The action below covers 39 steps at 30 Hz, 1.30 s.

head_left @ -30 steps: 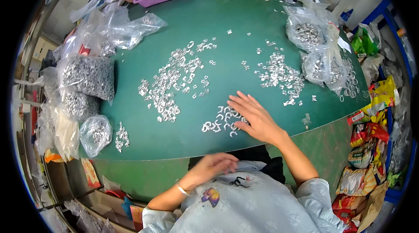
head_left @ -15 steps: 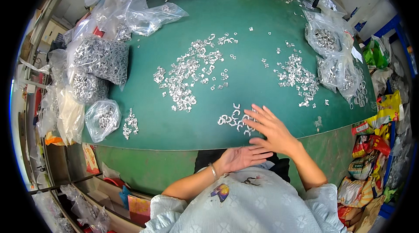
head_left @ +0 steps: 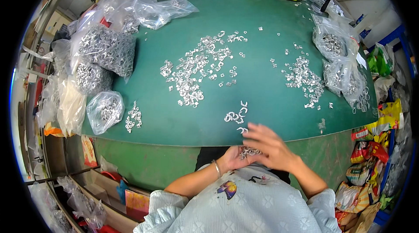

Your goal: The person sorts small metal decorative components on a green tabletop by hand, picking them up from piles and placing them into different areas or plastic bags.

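A person's left hand (head_left: 235,158) is cupping, palm up and fingers loosely curled, a small heap of silver metal rings (head_left: 249,151) just below the near edge of the green table (head_left: 262,49). The right hand (head_left: 268,145), fingers spread apart, is resting over that heap. A few loose rings (head_left: 235,115) are lying near the table's near edge.

Left hand (head_left: 233,158): your cupped palm — full of small metal rings (head_left: 249,151).
Right hand (head_left: 269,145): above it, at the green table (head_left: 262,41) edge.
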{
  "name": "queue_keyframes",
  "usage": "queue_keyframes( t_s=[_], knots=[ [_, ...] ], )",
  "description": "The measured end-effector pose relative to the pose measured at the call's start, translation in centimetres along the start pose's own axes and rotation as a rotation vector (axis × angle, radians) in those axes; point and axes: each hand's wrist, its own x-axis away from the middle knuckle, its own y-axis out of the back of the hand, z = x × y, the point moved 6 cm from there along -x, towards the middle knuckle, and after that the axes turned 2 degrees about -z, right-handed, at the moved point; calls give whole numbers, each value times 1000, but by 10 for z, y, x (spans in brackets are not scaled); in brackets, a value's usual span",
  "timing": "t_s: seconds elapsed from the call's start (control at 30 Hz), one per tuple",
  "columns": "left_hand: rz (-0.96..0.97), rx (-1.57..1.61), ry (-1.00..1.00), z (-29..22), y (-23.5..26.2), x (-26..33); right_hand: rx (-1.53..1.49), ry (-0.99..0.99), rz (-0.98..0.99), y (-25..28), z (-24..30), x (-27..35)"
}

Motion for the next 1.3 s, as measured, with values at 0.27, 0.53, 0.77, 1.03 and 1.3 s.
queue_keyframes(
  t_s=[0.27,0.53,0.77,1.03,1.3],
  knots=[
    [-371,-187,-44,-10,-7,14,118,-30,61,-8,-39,-74],
    [-538,-164,-147,-12,-7,26,214,53,313,-26,-1,-27],
    [-381,-199,-3,-9,38,16,76,160,329,-43,17,8],
    [-187,-164,-116,-30,30,55,-55,48,-189,-5,11,-22],
    [-127,102,-666,-75,-96,187,-182,-63,-519,-3,-10,-20]
  ],
)
